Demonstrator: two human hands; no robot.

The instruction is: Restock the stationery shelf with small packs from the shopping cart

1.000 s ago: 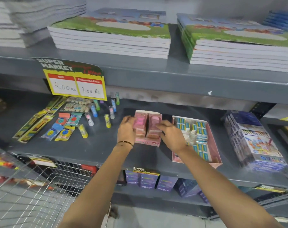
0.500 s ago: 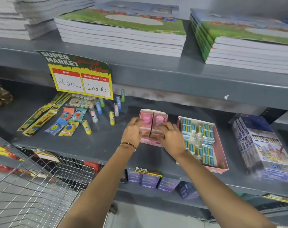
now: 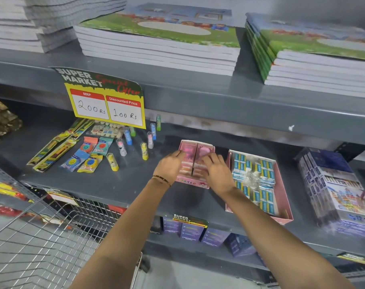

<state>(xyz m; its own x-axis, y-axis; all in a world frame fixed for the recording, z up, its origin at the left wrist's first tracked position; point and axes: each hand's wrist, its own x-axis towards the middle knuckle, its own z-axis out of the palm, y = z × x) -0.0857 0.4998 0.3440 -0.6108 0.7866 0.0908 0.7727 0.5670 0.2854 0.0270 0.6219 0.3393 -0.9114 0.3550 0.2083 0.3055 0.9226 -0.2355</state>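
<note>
i take the pink eraser box [image 3: 195, 163] as my landmark; it sits on the middle grey shelf [image 3: 119, 184], close to the front lip, its printed front wall facing me. my left hand [image 3: 170, 166] rests on the left half of the box and my right hand [image 3: 214, 171] on the right half, fingers curled down onto the pink packs [image 3: 202, 152] standing in two rows inside. whether each hand is pinching a pack or only pressing the rows level, i cannot tell; the fingertips are hidden among the packs.

just right of the box lies an open pink tray [image 3: 287, 207] of blue and yellow packets, and further right a wrapped carton. left of the box, well apart, lie capped tubes and flat sharpener packets under the price sign [image 3: 106, 101]. below and left of the box is the wire shopping cart [image 3: 41, 236].

i judge these packs light and slightly soft, with slick wrap that can slide under a fingertip. the box is thin card, so i'd pinch a pack by its two broad faces, not push on the walls, and seat it straight down so the rows do not topple.
</note>
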